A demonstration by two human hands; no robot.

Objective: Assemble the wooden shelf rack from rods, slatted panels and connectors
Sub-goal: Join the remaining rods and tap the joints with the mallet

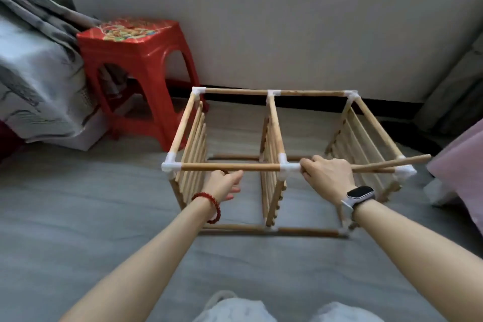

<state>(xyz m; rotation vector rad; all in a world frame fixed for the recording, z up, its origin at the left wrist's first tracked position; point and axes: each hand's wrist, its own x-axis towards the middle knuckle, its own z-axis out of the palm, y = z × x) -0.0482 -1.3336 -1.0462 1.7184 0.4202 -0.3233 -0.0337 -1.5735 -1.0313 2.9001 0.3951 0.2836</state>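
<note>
While my right hand (328, 178) grips a loose rod (392, 162) at centre-right of frame, its free end sticks out past the rack's (274, 154) right corner connector (404, 171). Left hand (224, 185) curls under the near top rail (230, 167), w/ thumb up; can't tell if it's truly clamped. Frame's mostly built, mid-picture on the floor: 3 slatted panels (194, 144) upright, white connectors on corners, rails joined. Left, I'd judge: seating this rod, maybe more.
</note>
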